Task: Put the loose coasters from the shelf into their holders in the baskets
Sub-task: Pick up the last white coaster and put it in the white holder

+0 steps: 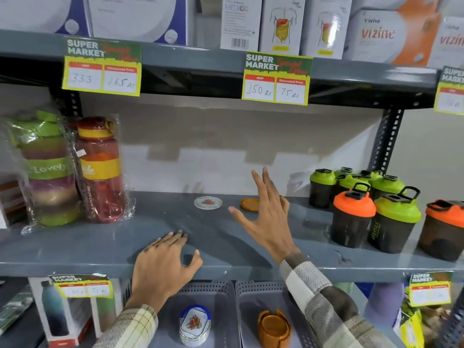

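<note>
loose coasters [208, 202] lie below the "super market" tags [277, 78] reading "150 rs", "75 rs".

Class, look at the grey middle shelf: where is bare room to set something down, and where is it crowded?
Bare: the stretch between the wrapped red bottle and the round white floral coaster, and the front edge right of the left hand. Crowded: the green- and orange-lidded shakers at right.

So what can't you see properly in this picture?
- Orange coaster, head view: its right part is hidden behind the right hand.
- Price tag, head view: cut off by the right edge, its numbers blurred.
- Basket holding the white coaster holder: partly covered by the left hand.
</note>
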